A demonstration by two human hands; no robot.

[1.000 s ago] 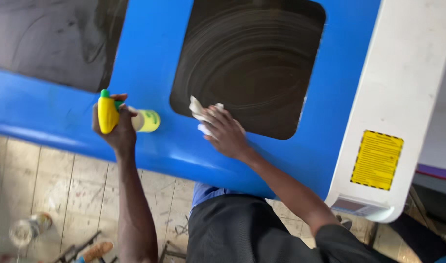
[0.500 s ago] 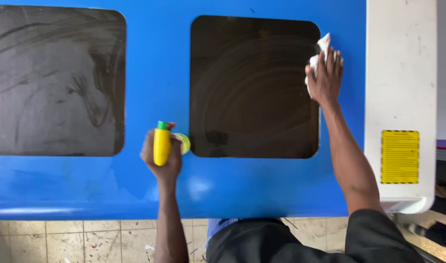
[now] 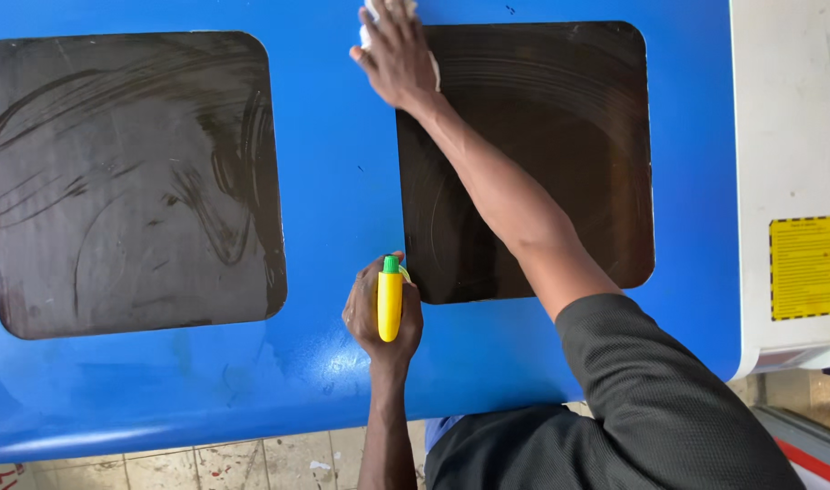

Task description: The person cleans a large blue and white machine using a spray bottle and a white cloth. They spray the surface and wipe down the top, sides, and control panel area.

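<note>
Up at the top, a small white cloth (image 3: 379, 23) was pressed flat under the right hand (image 3: 399, 56). The fingers were spread over it, not curled round it, so the cloth was pinned down more than it was gripped. Only a bit of it could be seen past the fingers. It was held on the blue cover (image 3: 333, 181), right at the top left corner of the right dark window (image 3: 542, 163).

The cloth looked soft and light. It would probably bunch up and slide easily on the shiny blue, so it would best be held with a flat palm on its middle.

Lower down, a yellow spray bottle (image 3: 390, 304) with a green cap was clasped in the left hand (image 3: 381, 313). The fingers were wrapped round its body. It was held just over the blue cover, beside the bottom left corner of the same window. It looked small, hard, smooth and light, and would best be held round the middle.

Farther left, a second dark window (image 3: 129, 181) was seen, with smeary streaks on it. At the right, a white panel (image 3: 787, 109) with a yellow sticker (image 3: 803, 268) was seen. A tiled floor (image 3: 206, 463) showed below.
</note>
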